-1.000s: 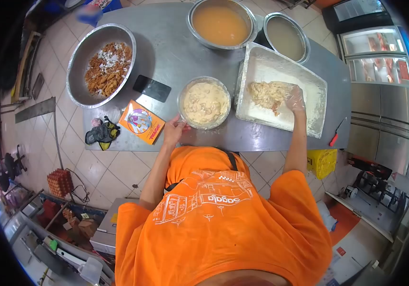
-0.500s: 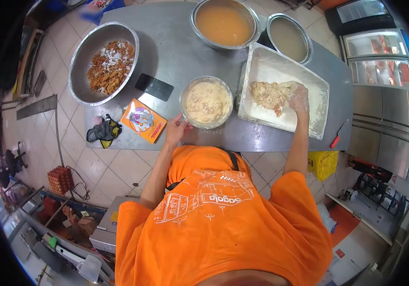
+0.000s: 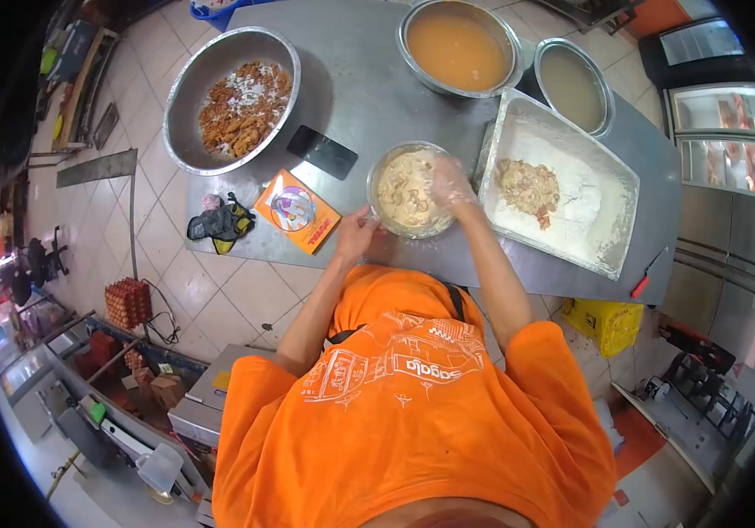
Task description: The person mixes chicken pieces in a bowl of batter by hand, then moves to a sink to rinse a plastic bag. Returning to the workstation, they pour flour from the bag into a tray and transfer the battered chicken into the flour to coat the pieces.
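A round metal bowl [image 3: 375,211] of pale batter with lumpy pieces [image 3: 408,187] in it stands at the table's near side. My left hand [image 3: 357,232] grips its lower left rim. Over the bowl's right part is my right hand [image 3: 452,182], in what looks like a clear plastic glove. Motion blurs it, and its fingertips are hidden or smeared at the batter. To the right, a rectangular metal tray [image 3: 562,242] holds white flour, with a heap of wet, battered pieces [image 3: 528,188] lying on it.
A large basin [image 3: 186,150] of brown crumbly fried pieces stands at the left. Nearby lie a phone [image 3: 323,152], an orange box [image 3: 297,211] and a dark pouch [image 3: 222,223]. Two pots [image 3: 461,48] [image 3: 573,88] of liquid stand behind. A red-handled tool [image 3: 640,286] lies near the right edge.
My right hand has moved left from the pieces in the flour tray to the batter bowl. The heap stays in the tray. My left hand keeps to the bowl's rim. The whole view has shifted.
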{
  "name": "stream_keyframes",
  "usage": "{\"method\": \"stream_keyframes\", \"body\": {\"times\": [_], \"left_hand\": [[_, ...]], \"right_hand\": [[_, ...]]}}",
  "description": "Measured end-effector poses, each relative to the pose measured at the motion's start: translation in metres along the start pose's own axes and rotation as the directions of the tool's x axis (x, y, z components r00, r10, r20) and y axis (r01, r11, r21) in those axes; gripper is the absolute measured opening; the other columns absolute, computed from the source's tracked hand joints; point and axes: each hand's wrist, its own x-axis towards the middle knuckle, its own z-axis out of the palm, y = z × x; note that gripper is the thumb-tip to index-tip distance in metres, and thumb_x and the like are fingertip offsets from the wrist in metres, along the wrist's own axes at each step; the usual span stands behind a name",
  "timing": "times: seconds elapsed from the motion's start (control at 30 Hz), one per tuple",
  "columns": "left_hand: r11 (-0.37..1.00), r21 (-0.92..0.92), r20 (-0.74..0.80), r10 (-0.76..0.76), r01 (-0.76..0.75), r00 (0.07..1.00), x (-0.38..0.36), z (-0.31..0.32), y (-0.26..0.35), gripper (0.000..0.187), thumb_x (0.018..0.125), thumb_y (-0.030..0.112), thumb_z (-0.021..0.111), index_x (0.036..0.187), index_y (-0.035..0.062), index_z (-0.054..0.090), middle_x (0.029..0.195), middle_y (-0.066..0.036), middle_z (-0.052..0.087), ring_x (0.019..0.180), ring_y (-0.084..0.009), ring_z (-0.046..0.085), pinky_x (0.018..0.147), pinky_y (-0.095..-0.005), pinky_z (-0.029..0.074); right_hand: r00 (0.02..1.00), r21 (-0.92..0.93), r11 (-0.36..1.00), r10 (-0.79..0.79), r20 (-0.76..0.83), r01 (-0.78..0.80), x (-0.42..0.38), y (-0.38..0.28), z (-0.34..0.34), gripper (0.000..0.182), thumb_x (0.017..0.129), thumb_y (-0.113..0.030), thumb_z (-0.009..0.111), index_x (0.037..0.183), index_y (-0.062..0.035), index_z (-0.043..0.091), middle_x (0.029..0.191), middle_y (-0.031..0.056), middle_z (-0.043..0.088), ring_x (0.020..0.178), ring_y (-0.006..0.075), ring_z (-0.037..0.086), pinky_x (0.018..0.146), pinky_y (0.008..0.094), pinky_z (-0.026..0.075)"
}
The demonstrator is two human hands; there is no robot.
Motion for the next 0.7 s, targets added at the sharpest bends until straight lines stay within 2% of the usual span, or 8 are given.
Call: {"method": "stream_keyframes", "body": {"times": [0.03,0.13,0.23,0.3,0.37,0.53,0.6,0.7], "left_hand": [[1.000,0.002,-0.005,0.002,-0.002,1.000,-0.001,0.001,0.002,0.049,0.093,0.008,0.054,0.137,-0.0059,0.036,0.082,-0.011,0.064,0.071,-0.0157,0.066,0.064,-0.0246,0.054],[1.000,0.006,-0.027,-0.022,0.022,0.999,-0.008,0.004,0.013,0.046,0.093,0.008,0.053,0.135,-0.0047,0.040,0.082,-0.010,0.064,0.072,-0.0159,0.066,0.065,-0.0253,0.055],[0.999,0.000,-0.011,-0.050,0.050,0.999,-0.011,0.005,0.021,0.042,0.093,0.007,0.053,0.133,-0.0038,0.043,0.084,-0.011,0.065,0.073,-0.0163,0.066,0.064,-0.0257,0.055],[0.999,0.035,-0.016,-0.018,0.018,1.000,-0.011,0.006,0.020,0.040,0.093,0.008,0.053,0.130,-0.0032,0.046,0.086,-0.011,0.065,0.073,-0.0164,0.066,0.064,-0.0253,0.055],[0.999,0.033,-0.018,-0.029,0.030,0.999,-0.009,0.005,0.018,0.039,0.093,0.008,0.053,0.130,-0.0035,0.046,0.087,-0.012,0.066,0.073,-0.0163,0.066,0.064,-0.0252,0.054],[0.998,0.042,-0.009,-0.042,0.043,0.999,-0.008,0.005,0.018,0.038,0.093,0.009,0.053,0.129,-0.0035,0.048,0.087,-0.011,0.066,0.073,-0.0159,0.067,0.063,-0.0249,0.054],[1.000,-0.028,-0.027,-0.015,0.014,1.000,-0.006,0.004,0.012,0.043,0.091,0.006,0.055,0.130,-0.0080,0.044,0.080,-0.012,0.067,0.066,-0.0156,0.066,0.059,-0.0235,0.052],[0.998,-0.066,-0.001,0.002,-0.002,1.000,-0.005,0.003,0.008,0.043,0.092,0.006,0.055,0.131,-0.0064,0.044,0.082,-0.013,0.067,0.067,-0.0155,0.066,0.059,-0.0228,0.052]], "right_hand": [[0.997,-0.158,0.986,0.065,0.035,-0.059,0.006,0.000,0.015,0.041,0.076,-0.021,0.065,0.111,-0.0015,0.060,0.109,0.0230,0.061,0.107,0.0363,0.055,0.094,0.0403,0.044],[0.999,-0.124,0.992,-0.032,0.035,0.036,0.009,-0.017,0.027,0.036,0.076,-0.033,0.064,0.099,-0.0061,0.064,0.106,0.0196,0.062,0.102,0.0362,0.057,0.086,0.0434,0.046],[0.986,-0.112,0.980,-0.155,0.066,0.162,0.003,-0.042,0.018,0.038,0.075,-0.037,0.064,0.098,-0.0070,0.064,0.105,0.0196,0.061,0.098,0.0368,0.059,0.084,0.0457,0.047],[0.968,-0.133,0.968,-0.190,0.164,0.212,0.010,-0.047,0.015,0.038,0.073,-0.036,0.065,0.099,-0.0092,0.064,0.105,0.0177,0.061,0.096,0.0349,0.060,0.081,0.0458,0.049],[0.913,-0.254,0.930,-0.158,0.375,0.266,0.007,-0.050,0.014,0.047,0.073,-0.030,0.067,0.115,-0.0091,0.057,0.109,0.0186,0.058,0.105,0.0347,0.056,0.087,0.0443,0.048],[0.931,-0.326,0.899,-0.189,0.312,0.292,-0.006,-0.044,0.031,0.042,0.076,-0.022,0.064,0.115,-0.0093,0.057,0.113,0.0161,0.056,0.105,0.0339,0.055,0.086,0.0457,0.048],[0.933,-0.329,0.891,-0.222,0.283,0.312,-0.007,-0.038,0.046,0.040,0.077,-0.019,0.063,0.116,-0.0095,0.057,0.115,0.0156,0.055,0.106,0.0337,0.055,0.086,0.0460,0.048],[0.933,-0.293,0.904,-0.231,0.277,0.311,-0.008,-0.036,0.056,0.043,0.078,-0.019,0.062,0.120,-0.0107,0.055,0.119,0.0169,0.052,0.109,0.0332,0.053,0.086,0.0453,0.048]]}}
